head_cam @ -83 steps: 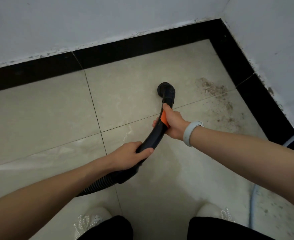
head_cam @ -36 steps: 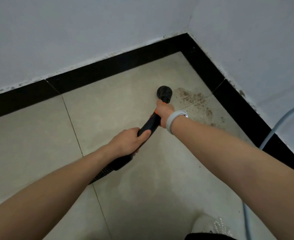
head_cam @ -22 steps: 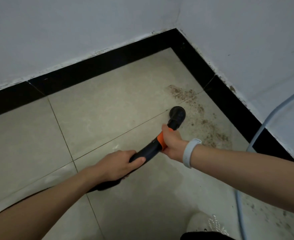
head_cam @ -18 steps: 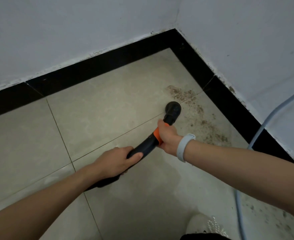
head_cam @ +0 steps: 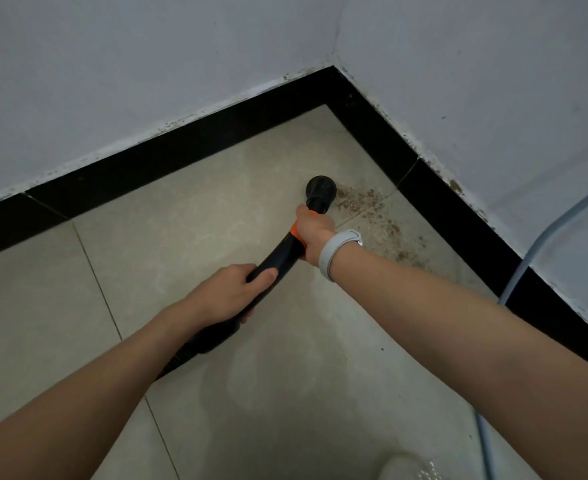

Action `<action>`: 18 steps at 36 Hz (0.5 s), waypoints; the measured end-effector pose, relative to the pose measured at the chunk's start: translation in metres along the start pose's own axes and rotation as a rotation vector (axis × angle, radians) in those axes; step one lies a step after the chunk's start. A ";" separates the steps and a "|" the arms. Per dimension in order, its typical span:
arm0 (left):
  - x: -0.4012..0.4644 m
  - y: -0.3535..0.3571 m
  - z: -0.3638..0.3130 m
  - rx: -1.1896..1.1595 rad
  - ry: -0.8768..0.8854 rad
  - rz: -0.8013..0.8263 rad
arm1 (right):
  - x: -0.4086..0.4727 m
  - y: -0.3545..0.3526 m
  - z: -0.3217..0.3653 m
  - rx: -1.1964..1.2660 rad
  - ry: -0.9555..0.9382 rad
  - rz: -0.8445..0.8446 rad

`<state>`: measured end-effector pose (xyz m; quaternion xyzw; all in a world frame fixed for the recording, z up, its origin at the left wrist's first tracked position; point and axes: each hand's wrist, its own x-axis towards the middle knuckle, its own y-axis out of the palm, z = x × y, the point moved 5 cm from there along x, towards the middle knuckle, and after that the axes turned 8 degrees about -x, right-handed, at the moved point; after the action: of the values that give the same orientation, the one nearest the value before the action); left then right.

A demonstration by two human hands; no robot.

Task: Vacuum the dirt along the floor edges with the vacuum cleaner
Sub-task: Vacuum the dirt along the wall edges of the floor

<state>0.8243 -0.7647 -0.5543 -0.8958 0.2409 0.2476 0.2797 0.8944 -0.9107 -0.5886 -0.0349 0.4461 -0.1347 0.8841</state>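
Beige floor tiles (head_cam: 188, 237) meet black skirting; left hand (head_cam: 228, 294) and right hand (head_cam: 315, 233) both grip the vacuum wand (head_cam: 280, 258), steering its nozzle (head_cam: 321, 189), seemingly touching, toward dirt (head_cam: 372, 213).

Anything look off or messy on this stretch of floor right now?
Yes: brown dirt is scattered on the tiles along the right baseboard, just right of the vacuum nozzle. The white wall edge above the baseboard looks chipped and speckled. Nothing else stands out.
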 end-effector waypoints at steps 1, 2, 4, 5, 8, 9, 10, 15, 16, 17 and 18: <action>0.003 0.001 -0.002 -0.012 0.001 0.002 | 0.002 -0.002 0.003 -0.003 -0.004 -0.004; 0.007 0.001 -0.004 -0.024 0.002 0.006 | 0.005 -0.004 0.006 -0.007 -0.008 -0.011; 0.013 0.000 -0.010 -0.038 0.001 0.017 | 0.009 -0.007 0.011 -0.017 -0.017 -0.021; 0.016 -0.001 -0.013 -0.042 0.000 0.022 | 0.010 -0.009 0.014 -0.014 -0.020 -0.024; 0.025 -0.003 -0.023 -0.057 0.007 0.043 | 0.015 -0.017 0.021 0.042 -0.003 -0.005; 0.028 -0.003 -0.026 -0.054 0.009 0.051 | 0.016 -0.019 0.022 0.073 0.002 0.012; 0.030 -0.003 -0.028 -0.044 0.010 0.059 | 0.018 -0.021 0.022 0.109 0.012 0.028; 0.044 0.002 -0.037 -0.027 0.016 0.098 | 0.025 -0.035 0.020 0.318 0.061 0.137; 0.047 0.003 -0.038 -0.032 0.016 0.104 | 0.027 -0.037 0.020 0.348 0.067 0.159; 0.049 0.004 -0.040 -0.036 0.018 0.111 | 0.029 -0.040 0.020 0.369 0.068 0.170; 0.052 0.005 -0.041 -0.042 0.019 0.117 | 0.031 -0.043 0.020 0.388 0.067 0.174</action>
<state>0.8733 -0.8095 -0.5563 -0.8883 0.2901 0.2598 0.2436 0.9189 -0.9615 -0.5932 0.1790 0.4423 -0.1420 0.8673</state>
